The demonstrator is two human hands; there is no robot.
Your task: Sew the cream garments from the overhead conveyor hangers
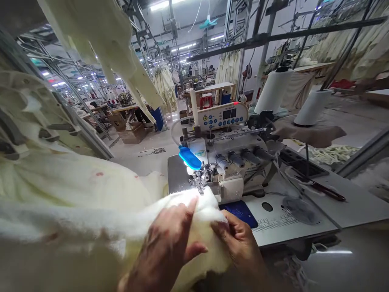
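Observation:
A cream, fluffy fabric piece (209,243) lies at the front of an overlock sewing machine (231,162), its upper edge reaching the lit presser foot (200,184). On top of the fabric rests my left hand (170,231), fingers stretched toward the presser foot and thumb apart. My right hand (238,239) pinches the fabric's right edge between thumb and fingers, just in front of the machine's blue plate (241,213). More of the pale cloth (91,182) spreads to the left.
White thread cones (273,91) stand behind the machine. Dark-handled scissors (322,188) lie on the table (364,207) at right. Cream garments (100,36) hang at upper left. A cardboard box (132,132) sits on the floor beyond.

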